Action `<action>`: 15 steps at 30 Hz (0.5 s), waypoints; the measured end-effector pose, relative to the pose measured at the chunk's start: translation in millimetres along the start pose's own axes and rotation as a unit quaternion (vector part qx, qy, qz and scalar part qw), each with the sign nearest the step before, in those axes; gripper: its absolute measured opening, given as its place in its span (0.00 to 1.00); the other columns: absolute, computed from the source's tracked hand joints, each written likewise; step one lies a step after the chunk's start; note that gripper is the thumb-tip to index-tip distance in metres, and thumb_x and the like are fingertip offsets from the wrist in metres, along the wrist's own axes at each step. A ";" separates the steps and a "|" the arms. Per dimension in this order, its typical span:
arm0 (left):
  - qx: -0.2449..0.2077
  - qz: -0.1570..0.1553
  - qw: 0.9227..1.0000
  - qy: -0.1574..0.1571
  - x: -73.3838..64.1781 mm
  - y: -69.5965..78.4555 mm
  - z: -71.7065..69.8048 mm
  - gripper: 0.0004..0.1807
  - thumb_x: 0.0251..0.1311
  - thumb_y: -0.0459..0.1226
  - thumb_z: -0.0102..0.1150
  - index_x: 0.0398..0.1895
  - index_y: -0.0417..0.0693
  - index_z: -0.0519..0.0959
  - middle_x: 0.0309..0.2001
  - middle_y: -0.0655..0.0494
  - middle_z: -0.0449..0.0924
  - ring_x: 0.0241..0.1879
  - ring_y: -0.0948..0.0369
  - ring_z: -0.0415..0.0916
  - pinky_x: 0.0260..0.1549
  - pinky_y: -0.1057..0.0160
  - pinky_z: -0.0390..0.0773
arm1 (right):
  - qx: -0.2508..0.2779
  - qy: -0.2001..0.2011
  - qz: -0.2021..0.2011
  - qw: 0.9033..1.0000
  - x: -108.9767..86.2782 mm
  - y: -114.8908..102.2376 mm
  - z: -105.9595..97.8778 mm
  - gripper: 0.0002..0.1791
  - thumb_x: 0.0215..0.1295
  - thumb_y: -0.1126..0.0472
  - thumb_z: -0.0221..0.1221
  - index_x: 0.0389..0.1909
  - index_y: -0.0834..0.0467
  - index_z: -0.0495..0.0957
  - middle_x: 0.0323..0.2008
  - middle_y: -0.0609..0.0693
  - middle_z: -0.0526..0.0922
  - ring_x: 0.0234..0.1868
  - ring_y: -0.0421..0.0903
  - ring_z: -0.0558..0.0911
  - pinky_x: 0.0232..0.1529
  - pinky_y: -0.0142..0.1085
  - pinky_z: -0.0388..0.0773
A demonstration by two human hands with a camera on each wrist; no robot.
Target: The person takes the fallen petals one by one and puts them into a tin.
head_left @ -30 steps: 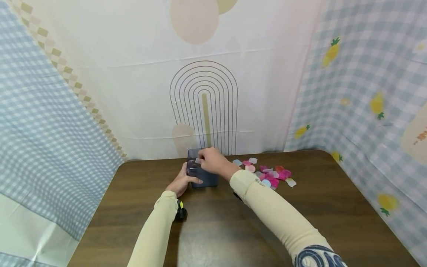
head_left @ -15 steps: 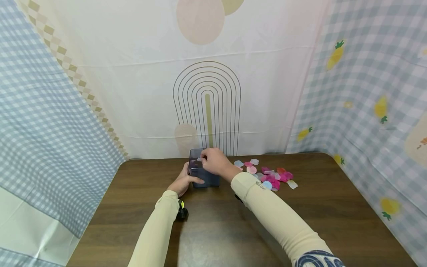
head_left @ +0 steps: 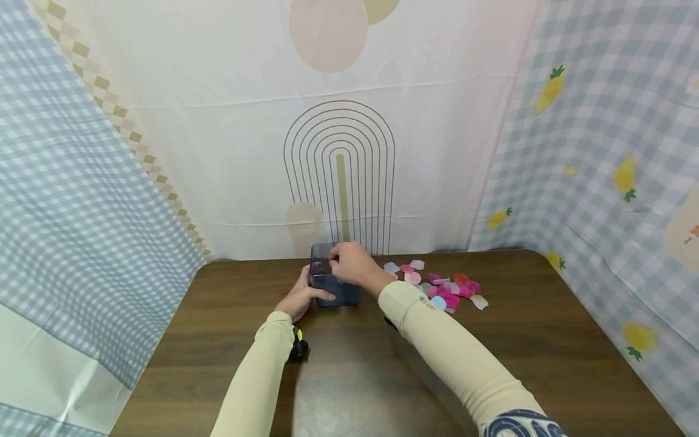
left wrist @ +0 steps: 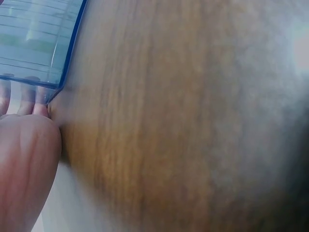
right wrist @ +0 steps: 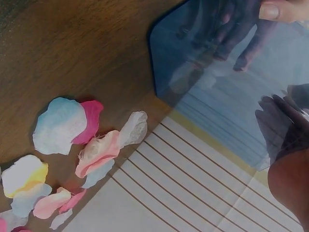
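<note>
A clear bluish-grey plastic box [head_left: 337,292] stands near the table's back edge. My left hand [head_left: 297,296] grips its left side, thumb across the front; the left wrist view shows fingers [left wrist: 29,100] through the plastic. Curled over the box's open top is my right hand [head_left: 352,262]. No petal shows at its fingertips, whose inner side is hidden. Pale petals [right wrist: 187,77] appear blurred through the box wall in the right wrist view. To the right of the box lies a loose spread of artificial petals [head_left: 450,292], pink, magenta, white, blue and red.
The brown wooden table [head_left: 349,376] ends just behind the box at a hanging white cloth [head_left: 240,182] with arch lines. Checked cloths hang at the left and right. My right forearm [head_left: 448,346] passes in front of the petals.
The white petal that my right fingers pinched over the box no longer shows at the fingertips. My left hand keeps its grip on the box. The head view shifted slightly at first.
</note>
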State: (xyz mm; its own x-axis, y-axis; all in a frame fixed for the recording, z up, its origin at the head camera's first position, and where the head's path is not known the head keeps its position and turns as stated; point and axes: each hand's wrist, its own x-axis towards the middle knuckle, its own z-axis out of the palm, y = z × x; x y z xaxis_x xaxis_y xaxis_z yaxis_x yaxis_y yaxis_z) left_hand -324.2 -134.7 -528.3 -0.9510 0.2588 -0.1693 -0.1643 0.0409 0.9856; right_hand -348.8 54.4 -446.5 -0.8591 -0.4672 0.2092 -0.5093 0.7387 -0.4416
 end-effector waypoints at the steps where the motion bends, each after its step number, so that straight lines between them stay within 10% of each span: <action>1: 0.000 -0.001 1.000 0.000 -0.8 0.2 -0.1 0.58 0.49 0.28 0.74 0.81 0.52 0.50 0.78 0.47 0.59 0.78 0.48 0.58 0.83 0.43 0.48 | 0.001 -0.003 0.004 1.000 0.2 -0.4 0.1 0.13 0.74 0.60 0.58 0.47 0.59 0.90 0.47 0.53 0.91 0.46 0.49 0.88 0.51 0.45 0.86; 15: -0.005 0.003 1.000 -0.006 -0.5 0.1 0.0 0.57 0.51 0.27 0.72 0.81 0.52 0.49 0.78 0.45 0.61 0.79 0.47 0.58 0.84 0.43 0.48 | 0.017 -0.008 0.022 1.000 -1.4 -5.1 -3.3 0.15 0.75 0.59 0.60 0.53 0.62 0.89 0.53 0.56 0.90 0.56 0.55 0.87 0.59 0.50 0.85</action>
State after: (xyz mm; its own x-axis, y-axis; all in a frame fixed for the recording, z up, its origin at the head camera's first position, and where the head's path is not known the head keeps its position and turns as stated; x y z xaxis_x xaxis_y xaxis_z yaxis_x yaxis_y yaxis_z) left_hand -323.8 -134.9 -528.2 -0.9486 0.2709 -0.1633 -0.1612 0.0301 0.9865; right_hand -345.1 52.8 -441.7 -0.8795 -0.4424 0.1751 -0.4687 0.7419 -0.4795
